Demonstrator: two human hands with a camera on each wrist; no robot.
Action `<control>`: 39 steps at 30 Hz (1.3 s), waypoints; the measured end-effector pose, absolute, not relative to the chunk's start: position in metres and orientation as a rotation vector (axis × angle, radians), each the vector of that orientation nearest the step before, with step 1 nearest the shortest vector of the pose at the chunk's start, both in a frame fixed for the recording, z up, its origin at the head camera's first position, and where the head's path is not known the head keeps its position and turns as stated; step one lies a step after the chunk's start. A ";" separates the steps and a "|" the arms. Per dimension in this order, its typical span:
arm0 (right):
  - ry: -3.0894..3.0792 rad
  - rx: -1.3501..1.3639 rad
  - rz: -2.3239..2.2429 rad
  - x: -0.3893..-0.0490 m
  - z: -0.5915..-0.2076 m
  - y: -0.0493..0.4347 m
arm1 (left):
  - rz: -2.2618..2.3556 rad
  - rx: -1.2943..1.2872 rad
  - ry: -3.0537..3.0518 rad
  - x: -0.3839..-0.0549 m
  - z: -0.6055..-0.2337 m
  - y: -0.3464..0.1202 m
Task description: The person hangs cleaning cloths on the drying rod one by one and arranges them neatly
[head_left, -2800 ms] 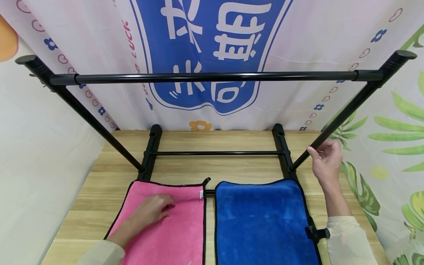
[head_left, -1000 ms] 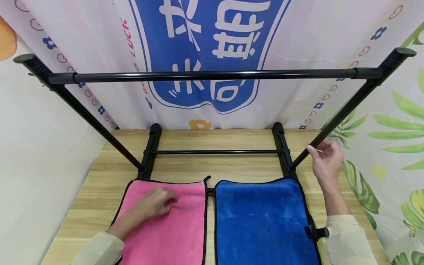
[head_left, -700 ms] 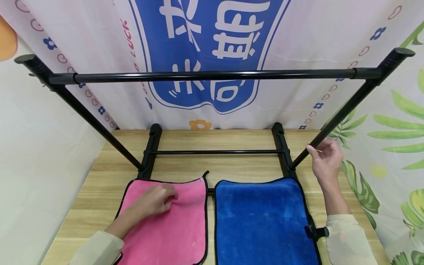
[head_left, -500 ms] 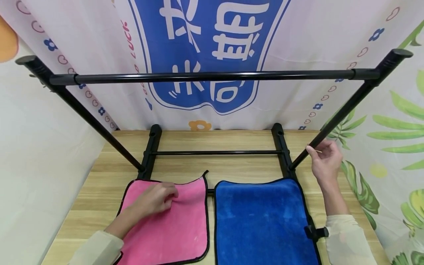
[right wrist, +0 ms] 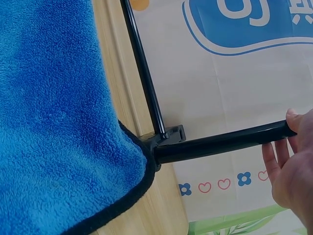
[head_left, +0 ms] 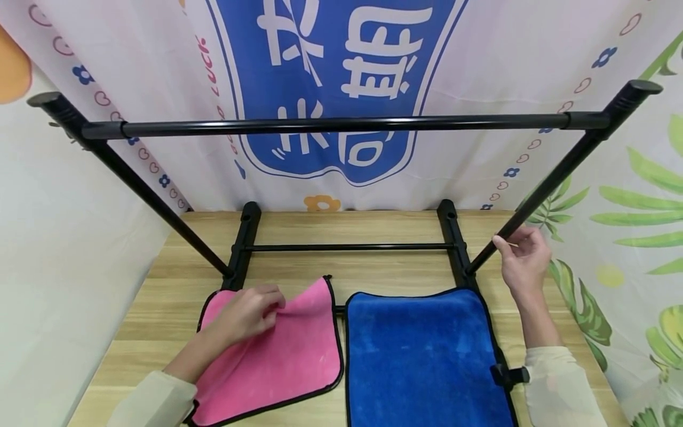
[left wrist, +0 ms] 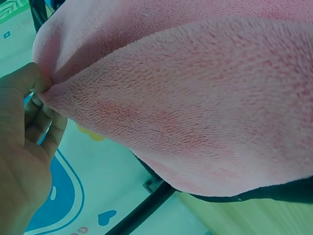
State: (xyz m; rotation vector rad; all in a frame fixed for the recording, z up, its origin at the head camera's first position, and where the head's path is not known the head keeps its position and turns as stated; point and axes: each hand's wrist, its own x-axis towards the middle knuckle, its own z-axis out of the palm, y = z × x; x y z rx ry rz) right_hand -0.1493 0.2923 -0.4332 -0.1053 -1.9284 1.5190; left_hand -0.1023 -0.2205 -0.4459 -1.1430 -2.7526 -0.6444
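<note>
My left hand (head_left: 248,314) pinches a pink towel (head_left: 288,362) with dark edging near its upper edge, lifting it into folds. In the left wrist view, thumb and fingertips nip a gathered point of the pink towel (left wrist: 186,98). My right hand (head_left: 525,261) holds the right upright pole of a black rack (head_left: 341,123) near its lower end. The right wrist view has thumb and fingers around the pole (right wrist: 225,142), with my right hand (right wrist: 296,171) at the frame's edge. Beside the pink towel lies a blue towel (head_left: 421,356), smooth and flat, over the rack's base.
The rack's base stands on a wooden table (head_left: 341,222). Its low crossbar (head_left: 347,247) runs behind the towels. A printed curtain (head_left: 480,59) hangs behind, and a white wall (head_left: 64,249) is at the left. A black clip-like part (head_left: 509,376) juts out right of the blue towel.
The pink towel's lower edge has risen into view and swung right, slanting up to the right. Its top right corner stands higher, with more folds under my left hand. My right hand stays on the pole.
</note>
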 end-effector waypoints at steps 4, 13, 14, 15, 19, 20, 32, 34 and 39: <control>-1.926 -0.110 1.524 -0.150 -0.434 0.292 | -0.647 -1.122 -2.769 -0.103 -0.443 -0.220; -1.927 -0.104 1.516 -0.150 -0.433 0.292 | -0.599 -1.082 -2.696 -0.105 -0.433 -0.220; -1.925 -0.101 1.517 -0.150 -0.434 0.292 | -0.589 -1.078 -2.691 -0.105 -0.431 -0.220; -1.923 -0.099 1.517 -0.150 -0.434 0.292 | -0.582 -1.079 -2.686 -0.105 -0.430 -0.220; -1.915 -0.093 1.523 -0.150 -0.434 0.293 | -0.560 -1.093 -2.667 -0.106 -0.426 -0.219; -1.913 -0.093 1.525 -0.151 -0.434 0.293 | -0.561 -1.094 -2.667 -0.106 -0.424 -0.218; -1.930 -0.116 1.521 -0.151 -0.434 0.293 | -0.602 -1.070 -2.521 -0.109 -0.413 -0.214; -1.926 -0.112 1.526 -0.151 -0.434 0.292 | -0.616 -1.068 -2.512 -0.108 -0.411 -0.213; -1.916 -0.095 1.532 -0.151 -0.434 0.293 | -0.668 -1.050 -2.471 -0.108 -0.406 -0.212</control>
